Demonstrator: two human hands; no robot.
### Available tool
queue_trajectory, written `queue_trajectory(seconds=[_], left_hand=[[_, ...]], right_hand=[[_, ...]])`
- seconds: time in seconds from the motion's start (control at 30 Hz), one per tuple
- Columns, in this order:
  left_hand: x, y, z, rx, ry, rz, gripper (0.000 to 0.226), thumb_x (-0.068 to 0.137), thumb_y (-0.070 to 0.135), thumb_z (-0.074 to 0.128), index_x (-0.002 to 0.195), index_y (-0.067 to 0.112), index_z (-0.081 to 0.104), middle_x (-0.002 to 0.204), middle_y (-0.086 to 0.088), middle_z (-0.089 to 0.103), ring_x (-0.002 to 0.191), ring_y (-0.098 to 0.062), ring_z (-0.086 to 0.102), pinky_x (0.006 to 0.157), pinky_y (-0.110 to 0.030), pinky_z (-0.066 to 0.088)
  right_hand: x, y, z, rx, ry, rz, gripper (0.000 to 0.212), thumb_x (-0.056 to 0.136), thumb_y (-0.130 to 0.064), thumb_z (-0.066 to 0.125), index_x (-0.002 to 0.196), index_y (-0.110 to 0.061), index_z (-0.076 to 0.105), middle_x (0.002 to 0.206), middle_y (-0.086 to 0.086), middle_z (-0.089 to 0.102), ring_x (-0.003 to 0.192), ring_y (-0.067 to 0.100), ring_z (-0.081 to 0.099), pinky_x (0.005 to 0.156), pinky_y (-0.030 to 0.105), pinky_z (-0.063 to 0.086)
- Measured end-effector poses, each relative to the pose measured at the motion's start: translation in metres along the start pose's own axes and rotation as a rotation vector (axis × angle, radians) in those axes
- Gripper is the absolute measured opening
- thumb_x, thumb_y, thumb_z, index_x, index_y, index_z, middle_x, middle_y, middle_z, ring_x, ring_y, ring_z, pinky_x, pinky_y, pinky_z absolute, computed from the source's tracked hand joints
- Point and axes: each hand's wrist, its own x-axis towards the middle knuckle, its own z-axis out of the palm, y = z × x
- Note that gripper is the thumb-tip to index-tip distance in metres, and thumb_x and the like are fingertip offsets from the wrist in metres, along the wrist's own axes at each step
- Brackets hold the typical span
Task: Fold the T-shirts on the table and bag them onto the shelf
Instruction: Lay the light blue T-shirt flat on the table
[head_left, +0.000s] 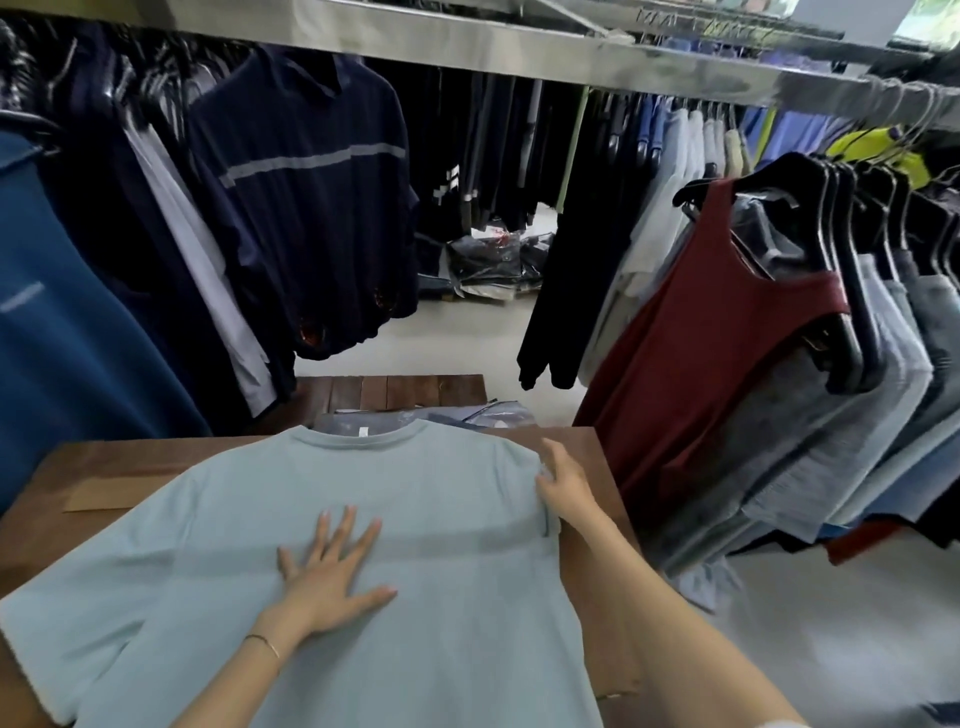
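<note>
I see the left hand (332, 566) spread flat, fingers straight, pressing on the middle of the pale green T-shirt (441, 519). The T-shirt lies spread on the wooden tabletop (104, 467), collar on the far side of both hands. The right hand (563, 483) rests on the shirt's right shoulder edge, fingers curled against the fabric; I cannot tell whether it pinches it. Beyond the right hand hangs a maroon tank top (727, 332).
</note>
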Motion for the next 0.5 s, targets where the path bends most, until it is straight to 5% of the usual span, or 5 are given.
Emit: queue_trajectory(seconds=[0.13,0.23,0.33,0.4,0.5], left_hand=[[-0.001,0.003,-0.003,0.003,-0.018,-0.009,0.126,0.029,0.101,-0.005,0.142,0.047,-0.021,0.14,0.003,-0.046,0.139,-0.021,-0.033,0.104,-0.071,-0.001],[-0.001,0.003,-0.003,-0.004,-0.029,-0.015,0.125,0.031,0.101,-0.003,0.142,0.047,-0.021,0.138,0.002,-0.047,0.138,-0.019,-0.034,0.104,-0.071,-0.002],[-0.001,0.003,-0.003,-0.004,-0.027,-0.021,0.123,0.032,0.101,-0.003,0.141,0.048,-0.022,0.138,0.003,-0.047,0.137,-0.018,-0.035,0.104,-0.071,-0.002],[-0.001,0.003,-0.003,0.0,-0.028,-0.022,0.121,0.033,0.101,-0.002,0.14,0.048,-0.023,0.139,0.004,-0.046,0.136,-0.017,-0.035,0.104,-0.07,-0.002],[-0.001,0.003,-0.003,-0.003,-0.027,-0.021,0.12,0.034,0.101,-0.001,0.14,0.048,-0.023,0.139,0.008,-0.046,0.136,-0.016,-0.036,0.105,-0.07,-0.002]], right_hand=[[0.024,0.0,0.006,-0.049,-0.098,0.074,0.073,0.084,-0.008,0.052,0.149,-0.027,0.026,0.154,0.006,0.03,0.14,0.028,0.03,0.115,0.041,0.028],[0.028,-0.002,0.006,-0.032,-0.135,0.04,0.06,0.083,-0.011,0.059,0.14,-0.021,0.043,0.134,0.001,0.052,0.127,0.023,0.045,0.105,0.028,0.035],[0.038,0.0,0.001,-0.167,-0.126,0.028,0.025,0.077,-0.025,0.07,0.094,-0.007,0.07,0.089,0.003,0.066,0.092,0.021,0.062,0.08,0.037,0.049],[0.041,0.003,-0.008,-0.232,-0.198,0.058,0.035,0.073,-0.035,0.076,0.067,-0.003,0.063,0.066,0.001,0.055,0.067,0.017,0.055,0.058,0.034,0.043],[0.041,0.009,-0.025,-0.121,-0.315,0.056,0.055,0.061,-0.045,0.084,0.052,-0.006,0.047,0.057,-0.002,0.045,0.055,0.012,0.043,0.054,0.024,0.032]])
